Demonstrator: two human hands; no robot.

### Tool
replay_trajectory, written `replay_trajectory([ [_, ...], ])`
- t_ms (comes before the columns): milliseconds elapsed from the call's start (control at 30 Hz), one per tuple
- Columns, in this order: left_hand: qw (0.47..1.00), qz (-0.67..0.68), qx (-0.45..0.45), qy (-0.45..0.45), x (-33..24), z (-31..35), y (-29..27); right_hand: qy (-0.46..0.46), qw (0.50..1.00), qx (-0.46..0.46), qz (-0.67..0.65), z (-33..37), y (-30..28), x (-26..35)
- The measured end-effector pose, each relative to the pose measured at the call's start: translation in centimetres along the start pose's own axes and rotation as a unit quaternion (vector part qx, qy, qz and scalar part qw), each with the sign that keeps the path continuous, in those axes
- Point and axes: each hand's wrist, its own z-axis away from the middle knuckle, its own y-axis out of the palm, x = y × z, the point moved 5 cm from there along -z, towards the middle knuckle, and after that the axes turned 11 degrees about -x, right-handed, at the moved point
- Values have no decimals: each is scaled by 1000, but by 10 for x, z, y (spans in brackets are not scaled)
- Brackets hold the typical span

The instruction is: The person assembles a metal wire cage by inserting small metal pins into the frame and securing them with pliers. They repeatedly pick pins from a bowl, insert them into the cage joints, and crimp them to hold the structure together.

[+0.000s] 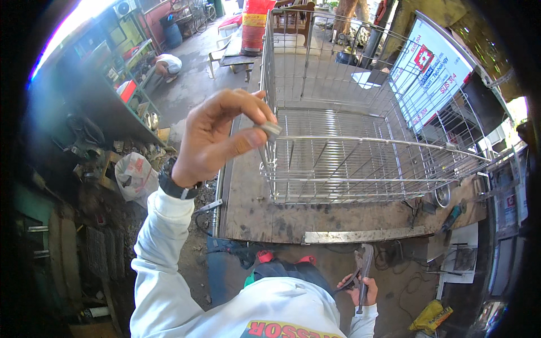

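My left hand (217, 132) is raised at the near left corner of a wire basket-like cage (360, 140), pinching a small grey metal piece (271, 130) between thumb and fingers. Whether that piece touches the cage's top rail I cannot tell. Low in the view, close to my body, my right hand (363, 290) is wrapped round the handles of locking pliers (366, 262), jaws pointing up. The shiny cage stands on a wooden worktable (253, 221), with upright wire sides and a slatted wire bottom.
A flat metal strip (360, 235) lies along the table's front edge. A green-and-black power tool (453, 215) and a metal bowl (442, 196) sit at the right. A white sheet-covered panel (434, 70) stands behind. Another person (168, 66) crouches at far left near shelves.
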Motion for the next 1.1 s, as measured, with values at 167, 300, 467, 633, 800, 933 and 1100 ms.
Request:
replay_trajectory([
  [167,993,-107,-23,53,-7,1,12,-3,1000,24,18,0,-11,1],
  [300,973,-192,-24,128,-11,4,15,7,997,65,-32,2,-1,-5],
  [467,944,-247,-15,216,-13,4,16,41,995,93,19,15,26,-21],
  [633,942,-211,-1,259,-10,2,13,47,994,69,72,22,66,-36],
  [800,944,-171,4,282,-1,-1,9,-37,989,69,128,57,159,-21],
  [933,945,-137,11,295,3,-4,7,-162,966,75,186,106,257,28],
  [1100,950,-112,16,290,2,-5,3,-240,917,67,313,153,336,86],
])
